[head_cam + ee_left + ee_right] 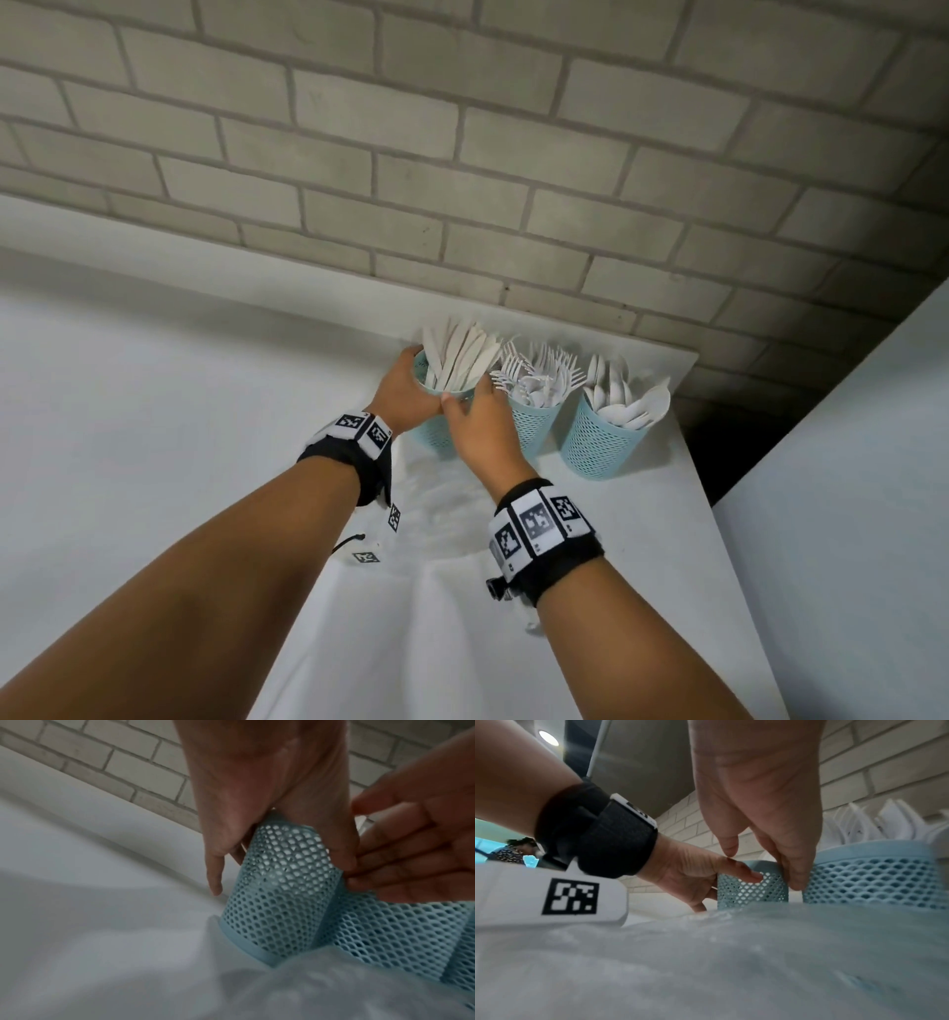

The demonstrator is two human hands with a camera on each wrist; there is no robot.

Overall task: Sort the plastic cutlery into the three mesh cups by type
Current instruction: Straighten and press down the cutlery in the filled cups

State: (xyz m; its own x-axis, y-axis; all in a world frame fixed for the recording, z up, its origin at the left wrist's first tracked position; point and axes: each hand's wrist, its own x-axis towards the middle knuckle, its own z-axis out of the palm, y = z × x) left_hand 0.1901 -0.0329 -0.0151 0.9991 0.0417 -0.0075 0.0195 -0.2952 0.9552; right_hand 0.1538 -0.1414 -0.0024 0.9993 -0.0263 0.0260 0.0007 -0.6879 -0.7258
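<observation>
Three light blue mesh cups stand in a row by the brick wall. White knives (462,354) fill the knife cup (436,437) on the left. Forks (539,370) are in the middle fork cup (534,426), and spoons (626,401) are in the right spoon cup (601,447). My left hand (408,385) wraps the knife cup (277,892) from the left near its rim. My right hand (482,426) holds the same cup (752,892), thumb at the front rim. Its fingers (795,880) reach down between that cup and the fork cup (872,882).
A white cloth covers the table (154,385). A crumpled clear plastic bag (447,514) lies just in front of the cups. The table's right edge (711,493) drops into a dark gap beside a white wall. A person (513,852) is far off in the background.
</observation>
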